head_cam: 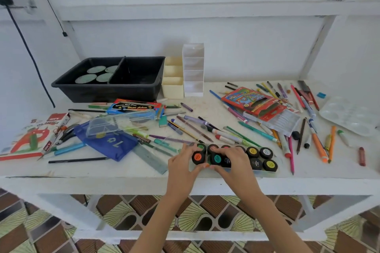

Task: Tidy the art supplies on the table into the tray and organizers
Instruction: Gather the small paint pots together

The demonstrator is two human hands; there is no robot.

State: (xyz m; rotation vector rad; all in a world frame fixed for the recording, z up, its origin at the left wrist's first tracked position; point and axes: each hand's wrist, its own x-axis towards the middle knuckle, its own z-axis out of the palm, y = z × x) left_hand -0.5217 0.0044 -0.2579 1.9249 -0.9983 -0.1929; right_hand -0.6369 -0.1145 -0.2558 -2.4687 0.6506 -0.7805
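A clear pack of several small paint pots with black lids (260, 158) lies at the table's front edge. My left hand (183, 162) grips its left end, fingers curled round the orange-labelled and green-labelled pots. My right hand (232, 162) holds the middle of the pack, fingers over the teal pot. A black two-part tray (141, 63) stands at the back left, with round green discs in its left half. Beside it stand a cream organizer (172, 88) and a taller white organizer (193, 88).
Pencils, pens and markers (205, 129) lie scattered across the table. A blue pouch (111, 144), a clear case, an oil pastel box (30, 135) and a ruler sit left. A red pencil box (253, 100) and a white palette (347, 115) sit right.
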